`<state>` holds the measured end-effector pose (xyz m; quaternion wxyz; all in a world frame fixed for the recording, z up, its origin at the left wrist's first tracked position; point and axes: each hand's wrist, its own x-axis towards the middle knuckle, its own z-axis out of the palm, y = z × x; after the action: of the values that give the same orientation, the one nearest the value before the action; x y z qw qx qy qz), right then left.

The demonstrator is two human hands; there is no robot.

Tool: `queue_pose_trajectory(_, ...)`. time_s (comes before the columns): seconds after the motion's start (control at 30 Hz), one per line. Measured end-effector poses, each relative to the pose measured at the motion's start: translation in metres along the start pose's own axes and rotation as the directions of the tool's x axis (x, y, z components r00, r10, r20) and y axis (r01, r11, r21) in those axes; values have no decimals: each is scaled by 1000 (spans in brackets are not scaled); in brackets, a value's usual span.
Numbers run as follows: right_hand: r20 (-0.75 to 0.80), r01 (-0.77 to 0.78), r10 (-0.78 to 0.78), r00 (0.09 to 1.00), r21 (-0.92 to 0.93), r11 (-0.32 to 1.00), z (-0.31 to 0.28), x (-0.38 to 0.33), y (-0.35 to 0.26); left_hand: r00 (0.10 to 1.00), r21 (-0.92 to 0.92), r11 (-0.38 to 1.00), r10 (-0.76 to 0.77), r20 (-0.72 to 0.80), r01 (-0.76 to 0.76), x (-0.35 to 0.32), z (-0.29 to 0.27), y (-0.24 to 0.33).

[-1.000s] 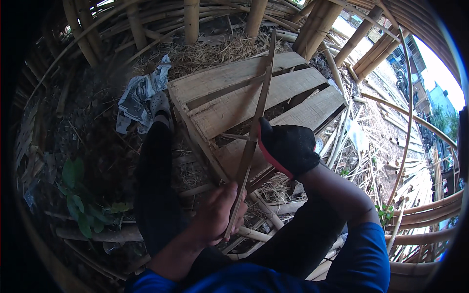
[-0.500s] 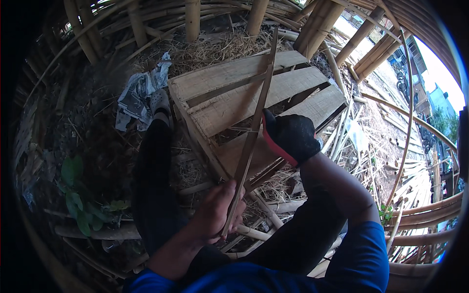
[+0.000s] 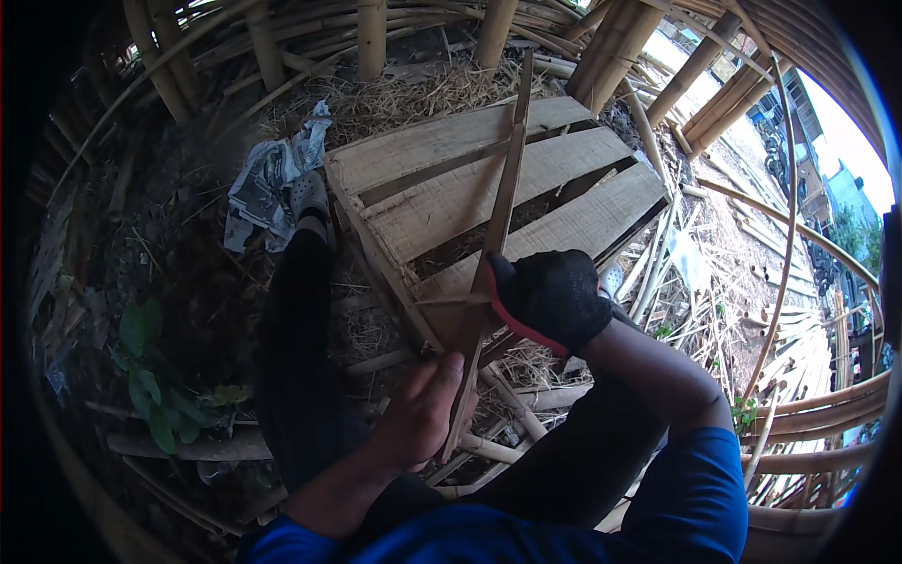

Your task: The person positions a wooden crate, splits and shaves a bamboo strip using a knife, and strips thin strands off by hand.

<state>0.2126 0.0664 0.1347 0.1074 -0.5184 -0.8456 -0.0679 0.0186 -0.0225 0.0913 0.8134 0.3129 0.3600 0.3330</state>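
Observation:
My bare left hand [image 3: 418,414] is closed round the lower end of a long split bamboo strip [image 3: 505,197], which slants up and away over a low slatted wooden stand [image 3: 423,224]. My right hand [image 3: 556,299], in a black glove with red edging, is closed against the strip's right side, a little above the left hand. A thin pale piece [image 3: 449,300] juts out to the left at the level of the glove; whether it is a blade or a sliver I cannot tell. What the gloved fingers grip is hidden.
Crumpled newspaper [image 3: 272,183] lies left of the stand, by my shoe [image 3: 307,195]. Bamboo posts [image 3: 371,42] stand behind. Straw [image 3: 413,94] and cut bamboo pieces litter the ground. Bent bamboo rails [image 3: 817,461] are at the right, and a leafy plant [image 3: 155,385] at the left.
My gloved right hand has moved down along the strip, toward me and nearer my left hand. The thin pale piece has come down with it. My left hand keeps its hold.

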Motion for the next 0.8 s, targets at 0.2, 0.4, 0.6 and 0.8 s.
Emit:
queue_pose_trajectory(0.2, 119, -170, 167, 979, 12, 985, -2, 11, 9, 995, -182, 979, -86, 59, 95, -6, -4, 9)
queue_pose_trajectory(0.4, -30, -153, 154, 988, 7, 988, 14, 22, 39, 997, -121, 992, -34, 68, 42, -3, 0, 4)
queue_pose_trajectory(0.6, 23, -43, 43, 999, 0, 999, 15, 7, 15, 993, 119, 988, 110, -52, -103, -1, -3, -13)
queue_pose_trajectory(0.8, 35, 15, -11, 999, -113, 993, 9, 7, 11, 1000, 64, 998, 17, -22, -15, -4, -4, 0)
